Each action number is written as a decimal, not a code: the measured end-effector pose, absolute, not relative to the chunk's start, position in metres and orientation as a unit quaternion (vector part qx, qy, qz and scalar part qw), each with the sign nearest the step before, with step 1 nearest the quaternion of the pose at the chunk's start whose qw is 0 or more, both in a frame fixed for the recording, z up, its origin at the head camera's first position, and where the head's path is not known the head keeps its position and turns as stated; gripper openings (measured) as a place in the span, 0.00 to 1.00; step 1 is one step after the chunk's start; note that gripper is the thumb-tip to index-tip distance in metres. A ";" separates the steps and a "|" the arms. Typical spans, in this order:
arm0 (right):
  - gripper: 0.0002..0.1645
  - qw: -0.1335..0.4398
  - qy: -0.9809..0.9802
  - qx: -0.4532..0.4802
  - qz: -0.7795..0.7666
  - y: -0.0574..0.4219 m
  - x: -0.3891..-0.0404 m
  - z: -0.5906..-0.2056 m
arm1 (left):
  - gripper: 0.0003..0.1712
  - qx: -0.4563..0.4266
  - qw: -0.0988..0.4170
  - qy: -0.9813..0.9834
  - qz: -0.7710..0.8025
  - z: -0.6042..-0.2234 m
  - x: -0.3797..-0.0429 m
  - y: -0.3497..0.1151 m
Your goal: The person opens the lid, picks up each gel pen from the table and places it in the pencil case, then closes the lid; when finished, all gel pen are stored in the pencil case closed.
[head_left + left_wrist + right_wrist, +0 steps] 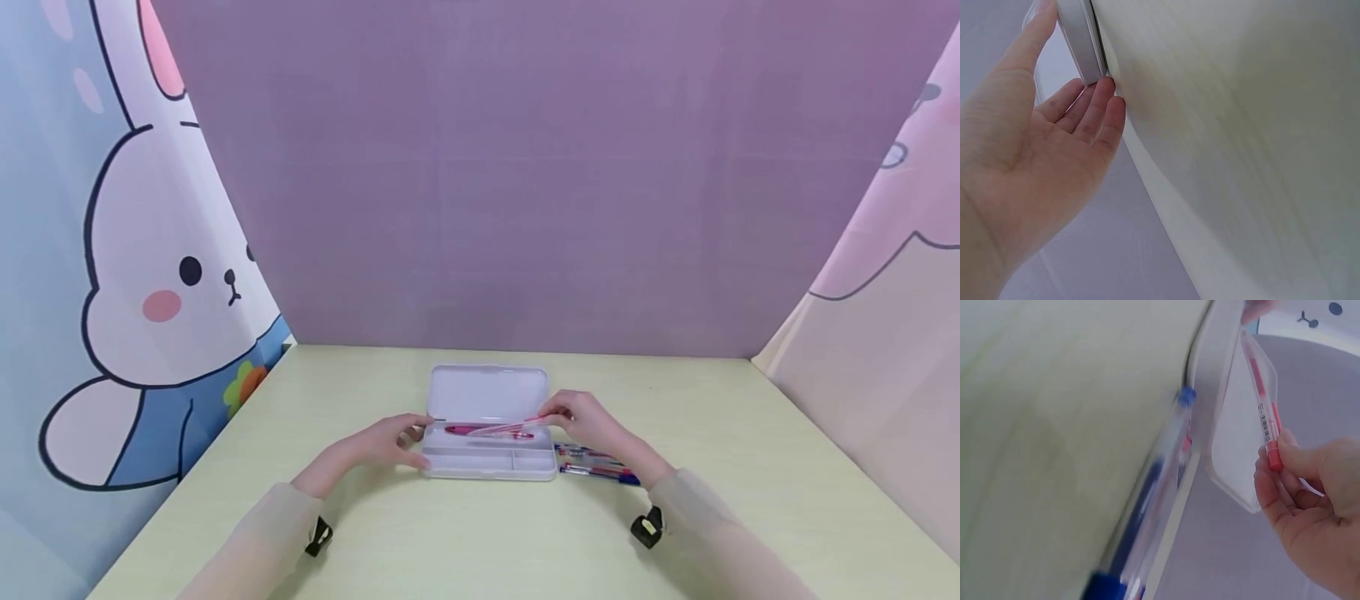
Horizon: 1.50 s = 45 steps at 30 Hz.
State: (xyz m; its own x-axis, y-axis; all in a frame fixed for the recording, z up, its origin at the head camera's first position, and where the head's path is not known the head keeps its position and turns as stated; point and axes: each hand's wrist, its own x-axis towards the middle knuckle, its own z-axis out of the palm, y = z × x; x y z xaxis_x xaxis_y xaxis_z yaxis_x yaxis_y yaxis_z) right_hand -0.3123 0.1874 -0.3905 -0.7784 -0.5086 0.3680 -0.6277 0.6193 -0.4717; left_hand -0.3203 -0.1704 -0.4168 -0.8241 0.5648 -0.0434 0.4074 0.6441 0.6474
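A white pencil case [468, 463] lies on the table with its lid [487, 393] raised at the back. At its left end, my left hand [390, 439] holds the case, with thumb and fingers at the corners; the left wrist view shows the fingertips against the case wall [1082, 40]. My right hand [588, 418] pinches one end of a clear-barrelled red pen [1264, 412], which slants over the rear compartment. Beneath it, a dark pink pen [457, 430] lies in that compartment. The front part has a divider [513, 459] toward the right.
Several pens [596, 471] with clear barrels and blue or red parts lie on the table [465, 542], right of the case and under the right forearm. A purple panel [480, 183] rises behind the table; printed curtains [161, 208] hang at both sides.
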 end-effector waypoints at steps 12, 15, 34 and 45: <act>0.05 0.057 -0.895 0.324 0.301 0.161 -0.316 -0.397 | 0.43 0.280 0.118 0.895 0.327 -0.419 -0.319 -0.172; 0.05 0.034 -0.900 0.314 0.301 0.157 -0.315 -0.397 | 0.43 0.282 0.117 0.896 0.324 -0.419 -0.319 -0.172; 0.04 -0.030 -0.921 0.270 0.280 0.148 -0.320 -0.406 | 0.42 0.272 0.124 0.895 0.332 -0.419 -0.320 -0.171; 0.02 -0.014 -0.922 0.274 0.273 0.148 -0.323 -0.407 | 0.43 0.269 0.127 0.896 0.330 -0.417 -0.319 -0.171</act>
State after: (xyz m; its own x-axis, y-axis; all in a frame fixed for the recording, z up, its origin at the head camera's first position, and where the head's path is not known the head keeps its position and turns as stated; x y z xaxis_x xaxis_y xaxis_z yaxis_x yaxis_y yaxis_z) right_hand -0.3233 0.1475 -0.4066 -0.8491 -0.5136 0.1232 -0.4978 0.7004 -0.5115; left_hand -0.3194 -0.1708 -0.4169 -0.8229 0.5660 -0.0498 0.3984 0.6372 0.6597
